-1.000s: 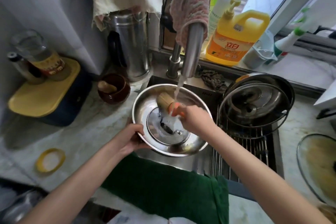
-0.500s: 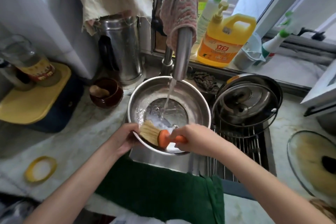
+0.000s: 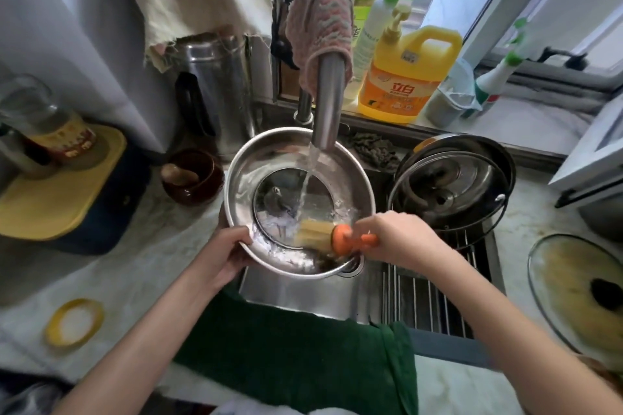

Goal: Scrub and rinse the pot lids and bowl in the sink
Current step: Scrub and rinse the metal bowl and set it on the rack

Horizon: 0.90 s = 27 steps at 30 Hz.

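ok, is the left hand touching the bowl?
Touching. The head view shows the left hand gripping the steel bowl at its near-left rim, thumb hooked over the edge.

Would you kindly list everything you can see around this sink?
tap: one, steel, running, over sink
bowl: one, steel, under tap
lids: three, glass; one in bowl, one over pot, one on right counter
brush: one, orange-handled, in bowl
cloth: one, pink, over tap
pot: one, steel, on rack
jug: one, yellow, on sill
flask: one, steel, behind bowl's left
cup: one, brown, left of bowl
towel: one, green, sink's front edge
ring: one, yellow, left counter
left hand: grips bowl rim
right hand: holds brush
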Tool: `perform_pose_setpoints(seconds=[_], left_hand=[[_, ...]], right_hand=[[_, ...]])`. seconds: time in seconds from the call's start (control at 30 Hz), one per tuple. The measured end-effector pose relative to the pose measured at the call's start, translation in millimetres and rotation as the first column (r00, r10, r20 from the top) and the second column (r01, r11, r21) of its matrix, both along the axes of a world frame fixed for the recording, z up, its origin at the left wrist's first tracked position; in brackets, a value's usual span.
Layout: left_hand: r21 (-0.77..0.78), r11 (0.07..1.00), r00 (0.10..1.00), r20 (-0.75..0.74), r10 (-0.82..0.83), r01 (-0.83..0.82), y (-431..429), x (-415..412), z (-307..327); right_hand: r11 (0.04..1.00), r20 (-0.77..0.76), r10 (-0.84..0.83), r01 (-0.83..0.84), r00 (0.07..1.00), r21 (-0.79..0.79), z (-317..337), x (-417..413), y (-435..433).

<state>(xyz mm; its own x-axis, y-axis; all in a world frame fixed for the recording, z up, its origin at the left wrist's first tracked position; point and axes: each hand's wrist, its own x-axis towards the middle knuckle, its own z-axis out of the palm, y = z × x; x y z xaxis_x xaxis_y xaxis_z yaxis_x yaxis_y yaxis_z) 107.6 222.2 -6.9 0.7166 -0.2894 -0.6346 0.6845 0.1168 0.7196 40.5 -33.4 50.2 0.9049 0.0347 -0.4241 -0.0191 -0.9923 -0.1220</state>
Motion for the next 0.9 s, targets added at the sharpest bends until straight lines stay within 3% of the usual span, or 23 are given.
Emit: perform_pose_setpoints(seconds=[0.1,0.2,0.27,0.33,0.4,0.47,0.57,0.63,0.67,0.7,0.8,0.9], left_hand=[[-0.020,1.000,0.998,0.060,-0.018,0.020,0.1,4.2,-0.8],[-0.051,0.996,0.987,0.146,-0.069,0.077,-5.4,2.9,7.6],[-0.035,0.993,0.969,0.226,-0.098,0.109,-10.1,-0.5,15.5],[-0.018,0.994,0.960,0.262,-0.097,0.105,-15.9,0.2,13.1],[-0.004,0.998,0.962,0.264,-0.064,0.068,-19.9,0.3,2.8],[0.027,0.999,0.950,0.310,-0.049,0.043,-23.5,-2.0,-5.3],[0.036,0.999,0.948,0.317,-0.038,0.028,-28.1,-4.9,-6.3],[0.018,1.000,0.963,0.269,-0.012,0.008,-28.3,-6.0,-4.2],[0.006,1.000,0.967,0.256,-0.003,0.001,-27.7,-6.2,-3.0],[-0.001,1.000,0.968,0.252,0.000,0.000,-25.9,-5.8,-2.9],[0.001,0.999,0.965,0.261,-0.040,0.041,-18.8,-4.3,8.7],[0.028,0.990,0.959,0.249,-0.138,0.135,-10.9,-6.6,16.3]], right_hand=[[0.980,0.188,-0.122,0.148,0.975,-0.134,-7.4,7.0,-4.8],[0.944,0.259,-0.219,0.271,0.941,-0.186,-17.8,8.7,7.9],[0.919,0.206,-0.300,0.340,0.931,-0.197,-18.7,7.7,15.5],[0.913,0.058,-0.362,0.366,0.930,-0.180,-14.3,4.3,23.6],[0.939,-0.141,-0.343,0.337,0.929,-0.063,-8.7,-1.0,31.5],[0.931,-0.316,-0.266,0.328,0.911,0.163,-4.0,-4.4,37.9],[0.735,-0.392,-0.212,0.411,0.895,0.540,1.7,-2.4,42.3],[0.595,-0.429,-0.202,0.458,0.880,0.660,2.2,-0.8,39.7],[0.580,-0.458,-0.184,0.472,0.870,0.664,1.5,-0.1,36.3],[0.613,-0.488,-0.166,0.477,0.857,0.630,-0.7,1.5,30.3],[0.861,-0.500,-0.179,0.381,0.847,0.337,-6.5,14.1,3.3],[0.966,-0.255,-0.251,0.259,0.934,-0.003,-5.4,31.3,-18.4]])
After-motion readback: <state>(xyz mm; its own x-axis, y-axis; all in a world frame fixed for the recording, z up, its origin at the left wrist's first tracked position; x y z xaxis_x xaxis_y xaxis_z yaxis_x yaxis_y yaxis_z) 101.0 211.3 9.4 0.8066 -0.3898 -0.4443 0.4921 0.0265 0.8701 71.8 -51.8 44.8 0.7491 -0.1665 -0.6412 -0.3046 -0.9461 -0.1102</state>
